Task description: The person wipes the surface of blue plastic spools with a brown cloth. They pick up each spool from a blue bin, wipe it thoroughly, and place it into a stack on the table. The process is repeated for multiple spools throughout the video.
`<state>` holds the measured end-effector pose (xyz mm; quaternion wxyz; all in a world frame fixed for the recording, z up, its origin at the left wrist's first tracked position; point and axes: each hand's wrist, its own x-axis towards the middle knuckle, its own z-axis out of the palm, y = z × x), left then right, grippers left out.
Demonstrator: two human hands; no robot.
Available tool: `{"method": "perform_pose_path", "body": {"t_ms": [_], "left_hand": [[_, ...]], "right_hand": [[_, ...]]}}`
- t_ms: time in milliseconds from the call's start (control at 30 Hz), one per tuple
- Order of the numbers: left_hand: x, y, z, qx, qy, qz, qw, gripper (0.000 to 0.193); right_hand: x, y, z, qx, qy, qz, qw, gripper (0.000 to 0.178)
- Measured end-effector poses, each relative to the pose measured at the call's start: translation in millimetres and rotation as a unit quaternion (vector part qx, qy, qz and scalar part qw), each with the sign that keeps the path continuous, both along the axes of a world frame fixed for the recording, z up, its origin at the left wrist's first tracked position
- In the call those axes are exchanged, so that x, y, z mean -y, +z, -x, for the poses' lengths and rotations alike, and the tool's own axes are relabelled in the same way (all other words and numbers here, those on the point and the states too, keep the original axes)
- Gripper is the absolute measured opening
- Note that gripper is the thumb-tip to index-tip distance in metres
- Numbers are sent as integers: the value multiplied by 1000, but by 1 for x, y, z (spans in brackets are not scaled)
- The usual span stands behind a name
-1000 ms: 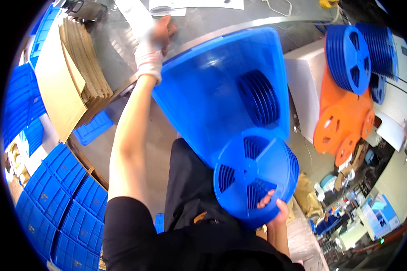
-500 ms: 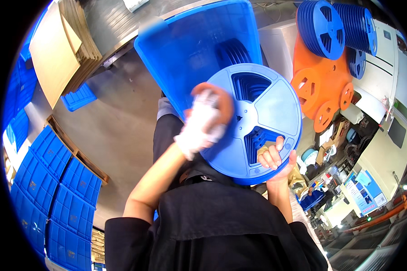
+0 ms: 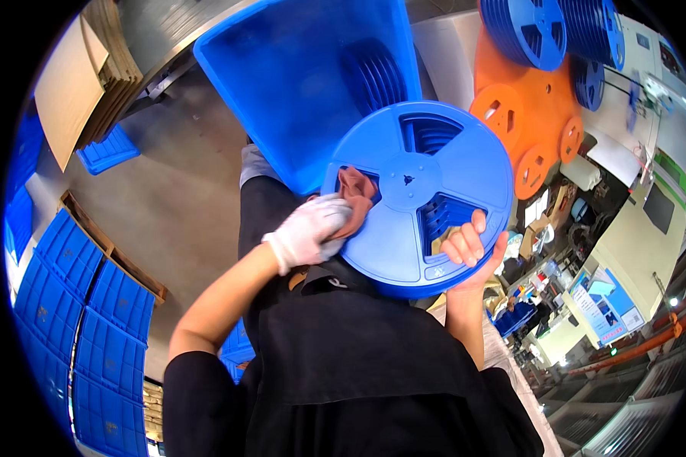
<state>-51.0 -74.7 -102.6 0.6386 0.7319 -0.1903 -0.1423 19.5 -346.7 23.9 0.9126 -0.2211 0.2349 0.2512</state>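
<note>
A stack of round blue plastic reels [image 3: 404,175] leans in front of my body, its top face turned up toward me. My left hand [image 3: 306,231], in a white glove, is closed on a reddish-brown cloth [image 3: 355,199]. The cloth touches the left part of the top reel, over one of its cut-out windows. At the lower right rim my bare right hand [image 3: 471,259] grips the reels, its fingers at the edge of another window and its thumb outside the rim. The undersides of the reels are hidden.
Beyond the reels stands a large blue bin [image 3: 297,84] with several blue reels [image 3: 372,75] inside. An orange rack [image 3: 537,91] at right bears more blue reels [image 3: 522,34]. Cardboard sheets [image 3: 68,91] are at far left, above blue crates [image 3: 84,312] beside a wooden pallet [image 3: 114,247].
My left hand, blurred before, has moved down and left across the reel with the cloth. My right hand keeps its grip on the rim. The whole view has shifted slightly.
</note>
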Motion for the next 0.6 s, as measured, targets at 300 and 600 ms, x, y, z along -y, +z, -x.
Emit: {"method": "perform_pose_path", "body": {"t_ms": [300, 600], "left_hand": [[-31, 15, -17, 211, -44, -119, 969, 27], [-40, 12, -21, 220, -128, -164, 953, 40]], "right_hand": [[1, 10, -8, -2, -44, -63, 997, 32], [-8, 4, -29, -37, -29, -25, 999, 39]]}}
